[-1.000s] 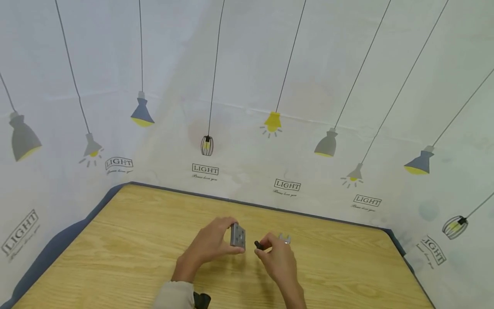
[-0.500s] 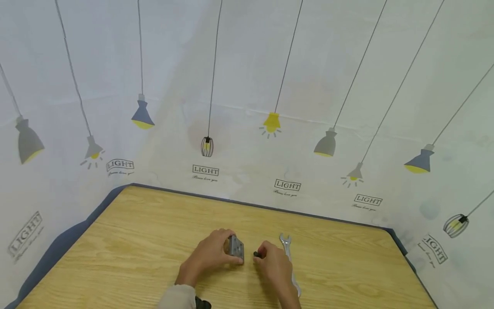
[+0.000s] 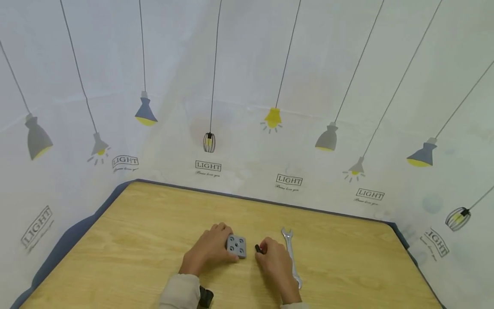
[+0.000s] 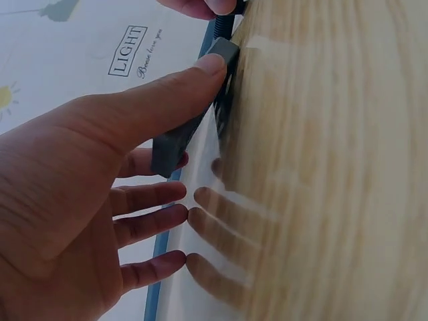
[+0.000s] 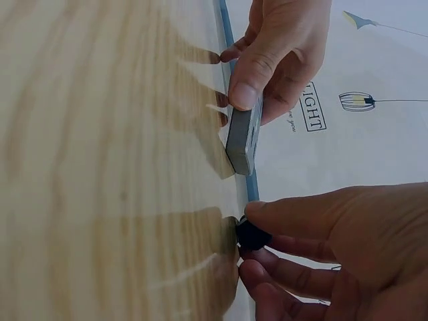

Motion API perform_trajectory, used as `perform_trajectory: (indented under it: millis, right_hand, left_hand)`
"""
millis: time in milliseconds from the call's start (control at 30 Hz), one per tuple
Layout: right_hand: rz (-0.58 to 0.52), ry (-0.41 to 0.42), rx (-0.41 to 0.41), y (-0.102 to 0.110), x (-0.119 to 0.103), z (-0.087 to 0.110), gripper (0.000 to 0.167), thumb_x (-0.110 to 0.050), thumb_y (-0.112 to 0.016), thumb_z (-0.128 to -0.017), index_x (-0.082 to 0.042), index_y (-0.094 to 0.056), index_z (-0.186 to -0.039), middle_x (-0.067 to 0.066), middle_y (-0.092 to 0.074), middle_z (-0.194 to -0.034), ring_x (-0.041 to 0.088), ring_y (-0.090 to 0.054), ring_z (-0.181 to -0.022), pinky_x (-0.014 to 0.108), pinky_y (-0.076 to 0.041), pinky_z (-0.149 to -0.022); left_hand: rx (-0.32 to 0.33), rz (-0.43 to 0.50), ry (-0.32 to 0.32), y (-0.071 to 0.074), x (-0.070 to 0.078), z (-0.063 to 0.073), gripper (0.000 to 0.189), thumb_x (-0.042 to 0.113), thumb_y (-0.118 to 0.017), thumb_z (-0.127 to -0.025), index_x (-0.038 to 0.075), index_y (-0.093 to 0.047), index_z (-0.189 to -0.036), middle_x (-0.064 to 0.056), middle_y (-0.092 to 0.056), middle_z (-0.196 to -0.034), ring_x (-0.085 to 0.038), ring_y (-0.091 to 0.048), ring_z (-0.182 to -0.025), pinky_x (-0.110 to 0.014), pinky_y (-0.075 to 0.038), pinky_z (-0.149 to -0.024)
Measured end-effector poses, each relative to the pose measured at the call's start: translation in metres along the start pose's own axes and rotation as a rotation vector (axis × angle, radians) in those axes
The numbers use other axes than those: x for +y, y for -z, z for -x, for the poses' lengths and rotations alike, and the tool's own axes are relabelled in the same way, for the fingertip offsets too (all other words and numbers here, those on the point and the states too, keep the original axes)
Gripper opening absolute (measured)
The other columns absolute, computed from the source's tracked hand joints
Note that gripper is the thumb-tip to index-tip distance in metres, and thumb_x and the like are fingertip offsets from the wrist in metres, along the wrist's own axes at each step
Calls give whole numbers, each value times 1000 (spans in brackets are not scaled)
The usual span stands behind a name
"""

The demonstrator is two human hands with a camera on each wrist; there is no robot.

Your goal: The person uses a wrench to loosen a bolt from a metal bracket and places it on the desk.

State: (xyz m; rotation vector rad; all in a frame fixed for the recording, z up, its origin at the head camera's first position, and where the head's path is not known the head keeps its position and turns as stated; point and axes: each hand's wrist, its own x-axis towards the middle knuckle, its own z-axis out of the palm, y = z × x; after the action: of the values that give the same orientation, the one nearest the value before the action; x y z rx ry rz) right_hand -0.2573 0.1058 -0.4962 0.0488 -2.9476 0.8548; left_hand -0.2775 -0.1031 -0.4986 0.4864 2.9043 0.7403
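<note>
My left hand (image 3: 210,249) holds a grey square metal block (image 3: 236,246) by its edges, low over the table. The thumb lies along the near edge, and the index finger is partly hidden behind the block. Several round holes show in its upward face. To its right, my right hand (image 3: 275,262) pinches a black bolt (image 3: 258,249) between thumb and fingers. In the right wrist view the hexagonal head of the bolt (image 5: 253,234) shows, and the left wrist view shows its threaded shank. A small gap separates bolt and block in the head view.
A silver open-end wrench (image 3: 291,257) lies on the wooden table (image 3: 162,223), just right of my right hand. A black object (image 3: 206,297) sits by my left sleeve. Pale wall covering (image 3: 247,86) printed with lamps rises behind the table's dark edge.
The block has come down and turned from standing upright to showing its holed face upward. My right hand has lowered and shifted slightly with the bolt, uncovering the wrench.
</note>
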Motion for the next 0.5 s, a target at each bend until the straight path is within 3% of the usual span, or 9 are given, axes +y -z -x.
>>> perform_trajectory:
  millis: [233, 500]
  right_hand:
    - [-52, -13, -28, -7, -4, -7, 23, -19, -82, -78, -10, -68, -95, 2, -72, -87, 18, -66, -78, 38, -50, -64]
    - [-47, -12, -39, -7, 2, -16, 26, -20, -81, -78, -9, -68, -98, 2, -72, -88, 19, -66, -80, 39, -51, -66]
  left_hand:
    - [-1, -98, 3, 5, -3, -1, 73, 52, -83, -74, 8, -60, -128, -10, -53, -132, -25, -48, -113, -50, -43, -99]
    - [-21, -120, -4, 3, -3, -12, 76, 52, -86, -70, 11, -60, -128, -8, -55, -128, -21, -49, -107, -48, -44, -97]
